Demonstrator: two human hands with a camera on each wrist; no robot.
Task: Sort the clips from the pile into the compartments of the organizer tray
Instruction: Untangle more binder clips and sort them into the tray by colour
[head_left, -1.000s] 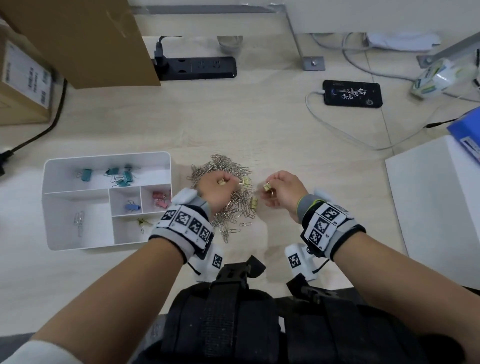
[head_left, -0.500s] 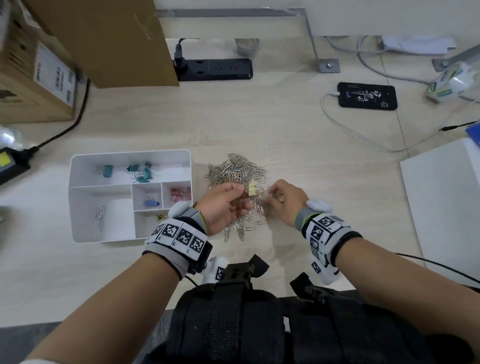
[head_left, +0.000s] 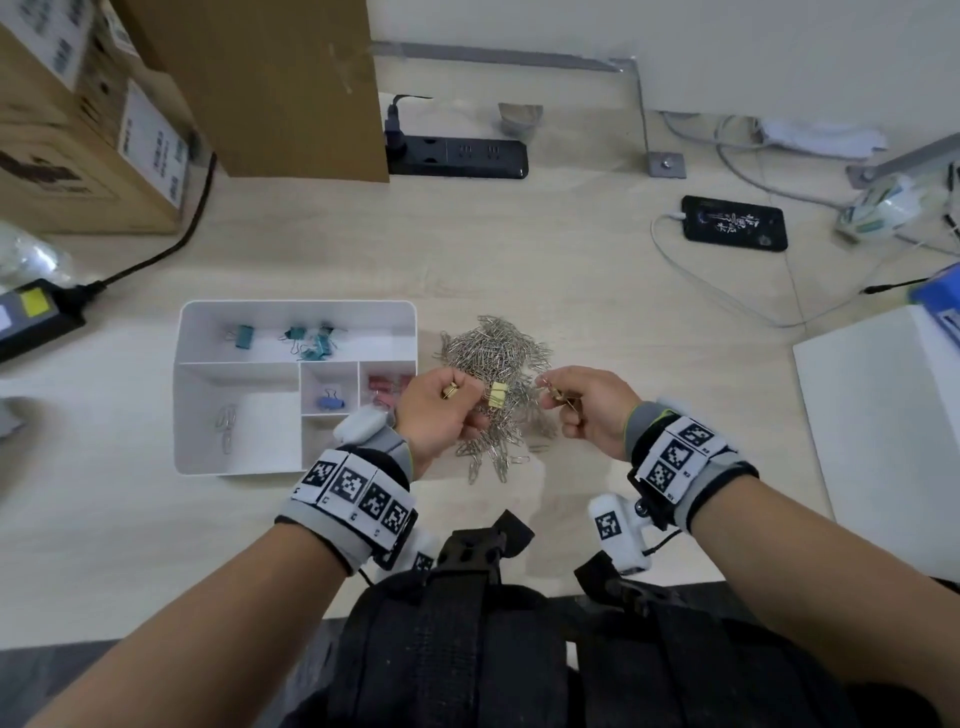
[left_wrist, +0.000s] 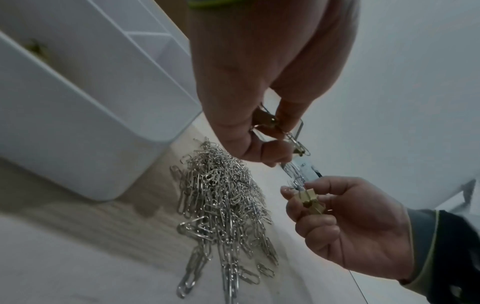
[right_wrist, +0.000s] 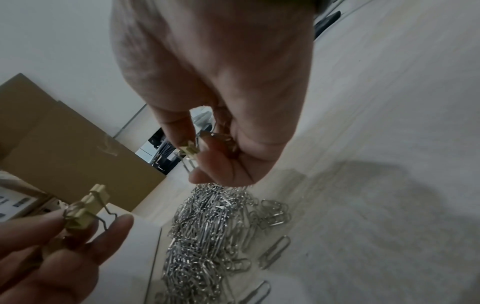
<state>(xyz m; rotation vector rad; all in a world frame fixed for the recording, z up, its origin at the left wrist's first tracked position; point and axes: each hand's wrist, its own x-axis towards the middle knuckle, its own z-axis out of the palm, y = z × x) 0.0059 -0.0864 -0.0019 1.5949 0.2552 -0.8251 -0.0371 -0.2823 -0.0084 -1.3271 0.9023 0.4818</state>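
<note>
Your left hand pinches two yellow binder clips above the paper clip pile; your right hand pinches one more. The organizer tray at the desk's left holds four teal, one blue.

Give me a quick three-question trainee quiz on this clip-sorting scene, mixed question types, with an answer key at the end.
1. True or false: the left hand holds a yellow binder clip.
2. Which tray compartment holds the teal clips?
A. the long far one
B. the large near-left one
C. the small middle one
3. Fill in: the pile on the table lies to the ______ of the tray, seen from the head camera.

Key: 1 true; 2 A; 3 right
</note>
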